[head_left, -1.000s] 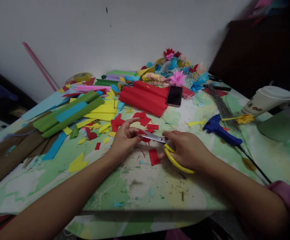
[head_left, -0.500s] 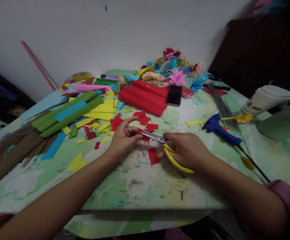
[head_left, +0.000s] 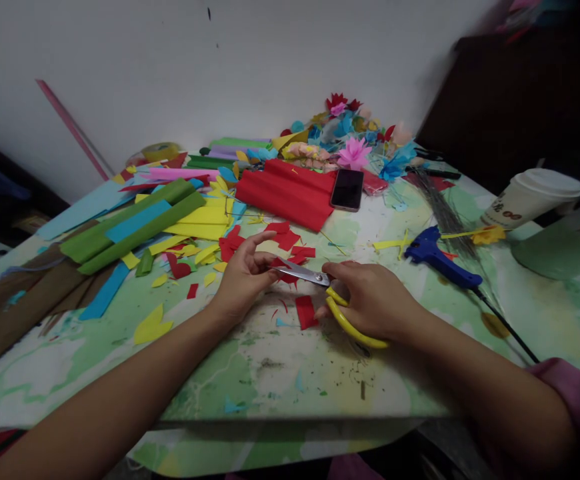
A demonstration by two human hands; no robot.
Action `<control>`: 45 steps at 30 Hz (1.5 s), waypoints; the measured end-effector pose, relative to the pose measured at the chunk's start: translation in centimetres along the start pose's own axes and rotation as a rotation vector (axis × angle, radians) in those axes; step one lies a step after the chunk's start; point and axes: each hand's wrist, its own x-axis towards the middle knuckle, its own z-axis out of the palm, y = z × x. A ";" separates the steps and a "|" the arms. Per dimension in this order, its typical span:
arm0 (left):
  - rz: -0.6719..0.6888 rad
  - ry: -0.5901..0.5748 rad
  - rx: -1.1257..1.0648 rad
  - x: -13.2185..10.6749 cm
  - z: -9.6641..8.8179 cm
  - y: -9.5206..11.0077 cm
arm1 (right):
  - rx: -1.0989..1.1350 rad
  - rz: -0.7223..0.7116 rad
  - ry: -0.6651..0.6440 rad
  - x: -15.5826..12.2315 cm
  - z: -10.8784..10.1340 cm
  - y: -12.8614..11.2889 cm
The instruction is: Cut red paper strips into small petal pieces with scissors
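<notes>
My right hand (head_left: 377, 300) is closed round the yellow handles of a pair of scissors (head_left: 310, 274), its fingers in the loops. The blades point left and stand slightly apart. At their tips, my left hand (head_left: 245, 270) pinches a small piece of red paper (head_left: 281, 264) between thumb and finger; most of that piece is hidden by the fingers and blades. Below the scissors lies a red paper rectangle (head_left: 306, 312) on the table. Further red paper scraps (head_left: 283, 235) are scattered just beyond my left fingers.
A folded red paper sheet (head_left: 285, 195) and a phone (head_left: 347, 190) lie ahead. Green paper rolls (head_left: 135, 223) are on the left. Paper flowers (head_left: 354, 153) are heaped at the back. To the right are a blue glue gun (head_left: 440, 259), thin wires (head_left: 440, 207) and a lidded cup (head_left: 533, 197).
The scissor blades have parted a little. Both hands stay nearly in place, and the whole view has shifted very slightly.
</notes>
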 end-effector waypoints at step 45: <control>0.083 0.113 -0.003 0.4 -0.7 0.0 | -0.053 0.051 0.044 -0.3 0.4 0.2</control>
